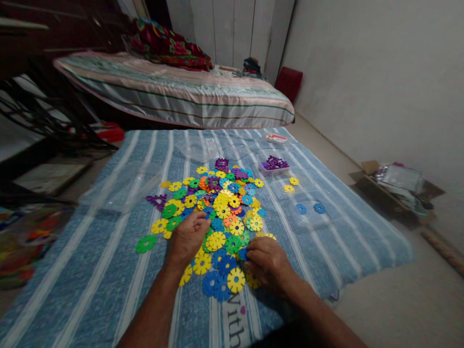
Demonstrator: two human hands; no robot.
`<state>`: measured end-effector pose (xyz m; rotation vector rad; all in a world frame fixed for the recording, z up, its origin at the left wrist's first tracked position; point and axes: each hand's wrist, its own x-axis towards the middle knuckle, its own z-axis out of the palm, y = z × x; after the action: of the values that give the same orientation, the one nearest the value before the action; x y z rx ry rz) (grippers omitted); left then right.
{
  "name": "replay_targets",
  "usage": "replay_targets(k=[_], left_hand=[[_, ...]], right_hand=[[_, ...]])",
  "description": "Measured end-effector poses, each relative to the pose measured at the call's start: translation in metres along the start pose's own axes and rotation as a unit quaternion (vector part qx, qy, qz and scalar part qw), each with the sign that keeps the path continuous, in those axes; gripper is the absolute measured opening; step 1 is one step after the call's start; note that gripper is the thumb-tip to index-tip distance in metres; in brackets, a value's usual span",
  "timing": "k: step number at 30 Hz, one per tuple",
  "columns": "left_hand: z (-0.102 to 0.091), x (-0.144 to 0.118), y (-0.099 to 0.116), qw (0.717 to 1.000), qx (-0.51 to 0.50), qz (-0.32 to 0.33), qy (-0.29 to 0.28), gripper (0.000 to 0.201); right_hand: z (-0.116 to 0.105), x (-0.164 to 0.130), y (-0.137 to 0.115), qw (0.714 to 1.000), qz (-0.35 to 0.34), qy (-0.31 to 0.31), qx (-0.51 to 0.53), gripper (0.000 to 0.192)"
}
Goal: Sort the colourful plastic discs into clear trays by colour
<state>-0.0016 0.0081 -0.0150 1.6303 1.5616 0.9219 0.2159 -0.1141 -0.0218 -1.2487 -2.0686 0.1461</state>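
Observation:
A spread-out heap of notched plastic flower discs (216,240) in yellow, green, blue and orange covers the middle of the cloth. My left hand (189,235) is at the heap's left side, fingers curled together; whatever they hold, if anything, is hidden. On the near right side, my right hand (270,261) is closed with its fingertips at a blue flower disc (242,253). Yellow discs lie partly beneath that hand. Purple interlocking pieces (222,165) sit at the far edge of the heap, and a purple triangle (157,201) lies to its left.
A clear tub of purple pieces (274,164) stands at the back right. Two blue discs rest in a clear plastic tray (315,220), with two yellow discs (291,184) farther back. A transparent lid (123,186) lies left. Beyond the table (105,261) are a bed (181,96) and a cardboard box (395,193).

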Motion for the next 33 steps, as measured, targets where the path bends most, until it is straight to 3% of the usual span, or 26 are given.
replay_targets(k=[4, 19, 23, 33], left_hand=[[0.001, 0.000, 0.000, 1.000, -0.003, 0.003, -0.004, 0.038], [0.001, -0.001, 0.002, 1.000, -0.009, 0.016, -0.007, 0.038], [0.001, -0.002, 0.002, 1.000, 0.006, 0.015, -0.007, 0.038], [0.002, -0.004, 0.003, 1.000, -0.003, 0.021, -0.007, 0.036]], right_hand=[[0.001, -0.002, 0.001, 0.999, -0.005, -0.036, 0.003, 0.015], [-0.001, 0.001, -0.004, 0.999, 0.018, -0.031, -0.010, 0.026], [-0.002, 0.000, -0.001, 0.999, -0.002, -0.046, -0.005, 0.014], [-0.014, 0.011, -0.005, 0.995, -0.023, -0.094, -0.004, 0.007]])
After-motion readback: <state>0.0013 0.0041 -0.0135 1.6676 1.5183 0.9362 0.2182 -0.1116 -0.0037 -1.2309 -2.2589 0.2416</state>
